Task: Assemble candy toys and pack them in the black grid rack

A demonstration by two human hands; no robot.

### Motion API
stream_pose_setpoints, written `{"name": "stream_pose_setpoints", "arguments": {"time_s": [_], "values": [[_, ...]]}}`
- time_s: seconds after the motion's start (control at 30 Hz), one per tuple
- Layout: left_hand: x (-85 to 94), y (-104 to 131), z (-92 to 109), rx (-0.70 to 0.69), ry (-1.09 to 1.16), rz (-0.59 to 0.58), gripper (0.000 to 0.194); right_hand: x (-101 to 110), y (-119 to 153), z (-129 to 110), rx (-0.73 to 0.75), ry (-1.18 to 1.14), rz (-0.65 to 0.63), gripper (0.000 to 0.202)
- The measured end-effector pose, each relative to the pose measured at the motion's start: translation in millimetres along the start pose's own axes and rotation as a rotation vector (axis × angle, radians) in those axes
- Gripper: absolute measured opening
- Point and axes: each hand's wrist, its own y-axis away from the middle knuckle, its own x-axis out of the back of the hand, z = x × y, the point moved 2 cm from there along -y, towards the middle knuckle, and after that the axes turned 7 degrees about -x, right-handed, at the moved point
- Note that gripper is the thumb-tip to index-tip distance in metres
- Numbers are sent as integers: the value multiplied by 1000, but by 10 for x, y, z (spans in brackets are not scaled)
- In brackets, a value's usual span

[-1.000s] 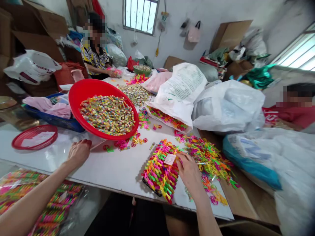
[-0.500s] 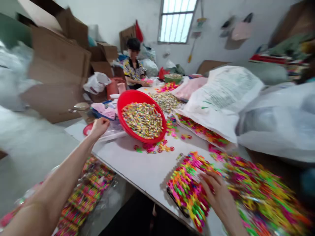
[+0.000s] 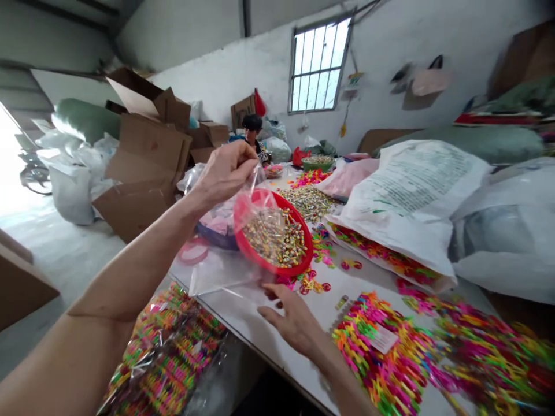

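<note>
Raised in front of the red bowl, my left hand (image 3: 228, 173) pinches the top of a clear plastic bag (image 3: 221, 271), which hangs down over the bowl's left side. My right hand (image 3: 292, 320) is over the table's near part with its fingers apart, holding nothing, near the bag's lower edge. The red bowl (image 3: 306, 231) is tilted and full of small wrapped pieces (image 3: 277, 237). To the right of my right hand lies a block of colourful plastic toys (image 3: 368, 358) with a white card (image 3: 384, 339) on top.
Loose colourful toys (image 3: 489, 352) cover the table's right side. A white sack (image 3: 416, 190) spills toys behind them. Packed bags of toys (image 3: 173, 352) lie below the table's left edge. A person (image 3: 252, 130) sits at the far end. Cardboard boxes (image 3: 147, 150) stand left.
My left hand has risen and moved right, now with the clear bag in it. My right hand has left the toy block and moved left. The view has shifted left and up.
</note>
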Motion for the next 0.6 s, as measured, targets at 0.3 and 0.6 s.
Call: {"name": "stream_pose_setpoints", "arguments": {"time_s": [0.3, 0.6], "values": [[-187, 11, 31, 227, 330, 99, 4, 103, -173, 157, -22, -1014, 342, 70], [-332, -171, -6, 420, 754, 263, 5, 135, -92, 347, -76, -1055, 485, 35]]}}
